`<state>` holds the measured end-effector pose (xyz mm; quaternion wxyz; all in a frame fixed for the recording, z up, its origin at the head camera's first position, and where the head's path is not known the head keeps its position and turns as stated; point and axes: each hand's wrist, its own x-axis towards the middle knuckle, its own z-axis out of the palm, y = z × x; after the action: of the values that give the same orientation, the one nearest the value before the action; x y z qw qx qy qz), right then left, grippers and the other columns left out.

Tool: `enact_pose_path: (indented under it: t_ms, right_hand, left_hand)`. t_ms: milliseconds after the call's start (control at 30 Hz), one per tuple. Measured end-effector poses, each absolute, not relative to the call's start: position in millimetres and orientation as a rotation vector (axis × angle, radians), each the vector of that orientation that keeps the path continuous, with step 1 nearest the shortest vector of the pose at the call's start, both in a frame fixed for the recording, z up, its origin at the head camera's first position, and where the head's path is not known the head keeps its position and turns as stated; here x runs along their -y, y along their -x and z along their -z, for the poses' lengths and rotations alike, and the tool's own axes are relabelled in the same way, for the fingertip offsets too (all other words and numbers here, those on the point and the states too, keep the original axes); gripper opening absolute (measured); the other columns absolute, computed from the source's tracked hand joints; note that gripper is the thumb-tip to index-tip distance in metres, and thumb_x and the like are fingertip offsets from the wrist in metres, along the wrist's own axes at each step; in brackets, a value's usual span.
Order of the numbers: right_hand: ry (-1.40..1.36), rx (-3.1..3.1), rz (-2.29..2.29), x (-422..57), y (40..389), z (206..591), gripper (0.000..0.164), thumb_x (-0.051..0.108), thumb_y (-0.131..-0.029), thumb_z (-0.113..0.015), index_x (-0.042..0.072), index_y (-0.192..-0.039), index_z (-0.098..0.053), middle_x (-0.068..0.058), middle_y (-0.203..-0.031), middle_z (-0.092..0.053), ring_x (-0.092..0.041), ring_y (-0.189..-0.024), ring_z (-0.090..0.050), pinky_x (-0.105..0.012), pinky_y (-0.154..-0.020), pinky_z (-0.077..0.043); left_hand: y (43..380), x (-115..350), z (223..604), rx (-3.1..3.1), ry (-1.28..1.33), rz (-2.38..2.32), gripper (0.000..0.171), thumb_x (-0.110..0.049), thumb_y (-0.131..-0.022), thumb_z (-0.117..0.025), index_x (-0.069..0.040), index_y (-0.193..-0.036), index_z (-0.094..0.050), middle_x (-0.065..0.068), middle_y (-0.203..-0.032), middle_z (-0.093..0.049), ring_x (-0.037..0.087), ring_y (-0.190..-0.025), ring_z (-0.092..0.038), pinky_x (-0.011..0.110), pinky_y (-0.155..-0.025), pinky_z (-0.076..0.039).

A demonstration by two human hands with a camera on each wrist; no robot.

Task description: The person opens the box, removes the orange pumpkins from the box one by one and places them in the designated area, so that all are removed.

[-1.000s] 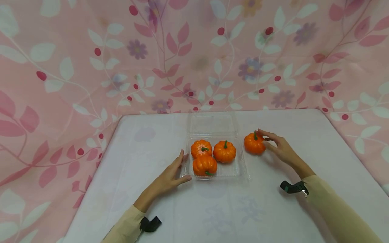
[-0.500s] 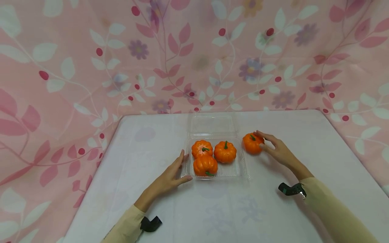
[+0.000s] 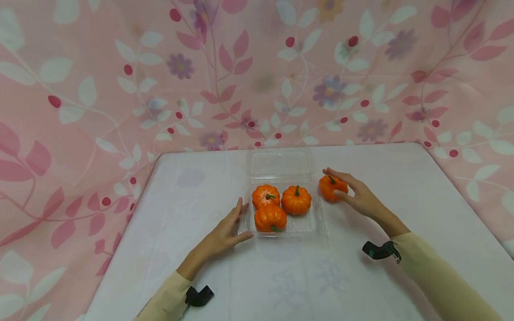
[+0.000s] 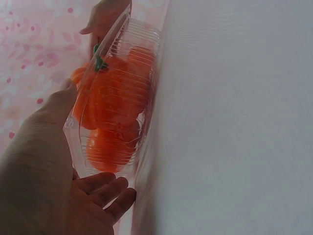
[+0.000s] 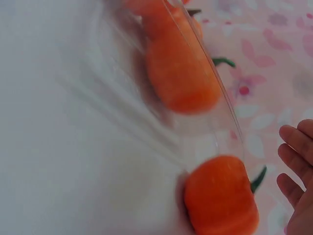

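Apparently unclenched, the fingers of the right hand [image 3: 361,195] spread loosely about the loose pumpkin [image 3: 329,189], contact unclear; it sits on the counter [image 3: 353,285], just right of the clear container [image 3: 302,226]. The fingers of the left hand [image 3: 222,235] spread, relaxed, at the container's left edge. The pumpkin looks light, firm and slick, so its ribbed sides suit a hold better than the slim stem [image 3: 332,179]; the container's thin walls probably flex

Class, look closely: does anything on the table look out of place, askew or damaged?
Inside the clear container, the front pumpkin lies tipped, stem facing the viewer, unlike the upright right pumpkin. A fourth pumpkin sits outside. No damage or spill shows.
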<state>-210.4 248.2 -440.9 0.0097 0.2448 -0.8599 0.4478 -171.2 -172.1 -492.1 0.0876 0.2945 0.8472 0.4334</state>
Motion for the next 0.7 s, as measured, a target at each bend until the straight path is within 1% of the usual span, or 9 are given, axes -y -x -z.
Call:
enact_pose_path:
  t_ms: [200, 333, 533, 700]
  right_hand:
    - [-0.940, 2.660, -1.403, -217.9, 204.8, 444.7, 0.066, 0.005, -0.091, -0.066, 0.012, -0.151, -0.039, -0.010, -0.151, -0.046, -0.033, -0.141, -0.036, -0.066, -0.113, -0.023]
    - [-0.993, 2.676, -1.361, -202.2, 201.1, 449.9, 0.066, 0.010, -0.090, -0.069, 0.007, -0.149, -0.040, -0.013, -0.150, -0.046, -0.035, -0.139, -0.040, -0.063, -0.112, -0.029]
    - [-0.930, 2.751, -1.133, -189.5, 198.9, 457.0, 0.067, 0.025, -0.087, -0.074, 0.006, -0.145, -0.046, -0.013, -0.148, -0.049, -0.035, -0.137, -0.042, -0.062, -0.113, -0.024]
    - [-0.908, 2.738, -1.042, -185.7, 199.2, 459.9, 0.066, 0.027, -0.086, -0.076, 0.007, -0.143, -0.050, -0.010, -0.144, -0.053, -0.031, -0.134, -0.046, -0.059, -0.111, -0.026]
  left_hand:
    - [171.1, 172.3, 491.8, -2.520, -0.873, -1.298, 0.103, -0.030, -0.090, -0.072, -0.008, -0.158, 0.002, 0.012, -0.161, -0.026, 0.027, -0.149, -0.025, 0.049, -0.114, -0.033]
    - [170.7, 171.5, 491.4, -2.518, -0.878, -1.302, 0.102, -0.029, -0.090, -0.072, -0.008, -0.158, 0.002, 0.013, -0.161, -0.026, 0.028, -0.149, -0.025, 0.049, -0.114, -0.033]
    - [169.9, 171.0, 489.9, -2.524, -0.860, -1.298, 0.102, -0.030, -0.090, -0.072, -0.008, -0.158, 0.001, 0.011, -0.161, -0.026, 0.027, -0.149, -0.025, 0.049, -0.114, -0.032]
    - [169.7, 171.1, 490.4, -2.525, -0.863, -1.306, 0.102, -0.029, -0.090, -0.072, -0.008, -0.158, 0.001, 0.012, -0.161, -0.027, 0.027, -0.149, -0.025, 0.050, -0.114, -0.032]
